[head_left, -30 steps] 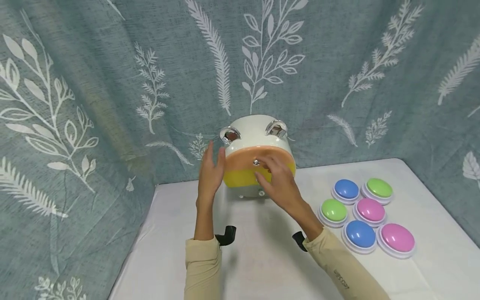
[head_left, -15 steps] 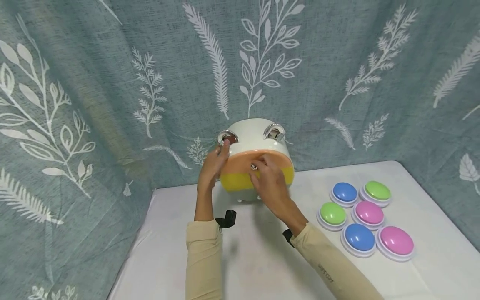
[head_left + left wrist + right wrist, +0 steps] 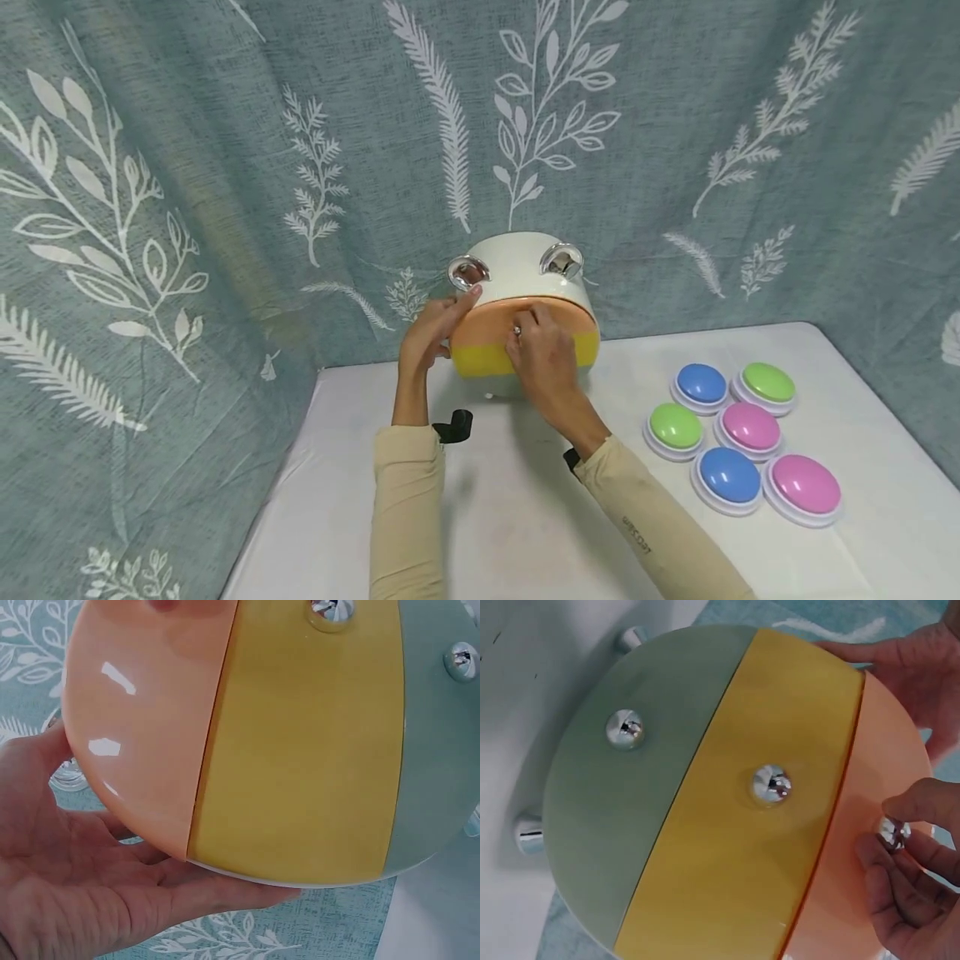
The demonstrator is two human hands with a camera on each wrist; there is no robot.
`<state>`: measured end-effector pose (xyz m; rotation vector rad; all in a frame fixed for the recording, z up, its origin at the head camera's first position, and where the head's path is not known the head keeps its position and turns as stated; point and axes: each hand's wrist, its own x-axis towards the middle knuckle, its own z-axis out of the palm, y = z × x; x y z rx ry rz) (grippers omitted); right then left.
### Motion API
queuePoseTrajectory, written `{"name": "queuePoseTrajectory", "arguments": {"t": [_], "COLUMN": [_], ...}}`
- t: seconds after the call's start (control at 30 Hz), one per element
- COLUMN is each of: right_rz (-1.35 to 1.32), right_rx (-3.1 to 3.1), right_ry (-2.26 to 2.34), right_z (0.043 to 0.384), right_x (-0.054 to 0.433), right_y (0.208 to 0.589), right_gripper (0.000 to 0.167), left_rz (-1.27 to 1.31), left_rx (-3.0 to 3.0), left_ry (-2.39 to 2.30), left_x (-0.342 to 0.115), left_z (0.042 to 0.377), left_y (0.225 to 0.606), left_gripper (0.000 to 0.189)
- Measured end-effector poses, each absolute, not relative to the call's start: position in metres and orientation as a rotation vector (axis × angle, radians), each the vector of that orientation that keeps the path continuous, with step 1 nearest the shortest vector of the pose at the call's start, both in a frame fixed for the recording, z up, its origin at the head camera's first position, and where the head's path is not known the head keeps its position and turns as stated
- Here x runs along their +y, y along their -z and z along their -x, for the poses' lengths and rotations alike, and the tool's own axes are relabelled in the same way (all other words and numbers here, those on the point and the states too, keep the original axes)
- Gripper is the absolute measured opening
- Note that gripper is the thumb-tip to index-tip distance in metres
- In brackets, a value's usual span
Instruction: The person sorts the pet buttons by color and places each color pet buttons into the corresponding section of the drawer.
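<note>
A round drawer box [image 3: 517, 265] with a white shell stands on the table, two chrome rings on its top. Its front has an orange drawer [image 3: 150, 742] at the top, a yellow drawer [image 3: 727, 810] in the middle and a green one [image 3: 645, 802] at the bottom. My left hand [image 3: 433, 332] grips the box's left side, thumb near the top edge, fingers along the wall. With thumb and fingers, my right hand [image 3: 546, 354] pinches the orange drawer's chrome knob [image 3: 892, 832]. The orange drawer looks flush with the front.
Several round push buttons in blue, green and pink, such as a pink button [image 3: 806, 485], sit on white bases to the right on the white-covered table [image 3: 510, 517]. A leaf-patterned curtain [image 3: 360, 167] hangs close behind the box.
My left hand has come in from beside the box to grip its side. My right hand's fingers have closed around the top knob. The buttons stay put.
</note>
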<state>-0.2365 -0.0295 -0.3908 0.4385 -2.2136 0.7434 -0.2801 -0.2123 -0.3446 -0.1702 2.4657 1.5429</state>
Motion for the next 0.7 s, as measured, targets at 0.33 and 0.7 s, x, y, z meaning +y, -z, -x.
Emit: {"name": "queuePoseTrajectory", "arguments": {"t": [0.33, 0.7], "right_rz": [-0.417, -0.424], "right_rx": [-2.218, -2.195], "right_ry": [-0.730, -0.743], "right_z": [0.202, 0.176], "right_x": [-0.022, -0.018], "right_y": [0.392, 0.393], "right_gripper": [0.010, 0.011], "left_rz": [0.143, 0.155], "left_rx": [2.492, 2.473], "left_ry": [-1.523, -1.516], "left_x": [-0.209, -0.209], "left_z": [0.281, 0.279], "left_y": [0.349, 0.346], "left_gripper": [0.081, 0.092]}}
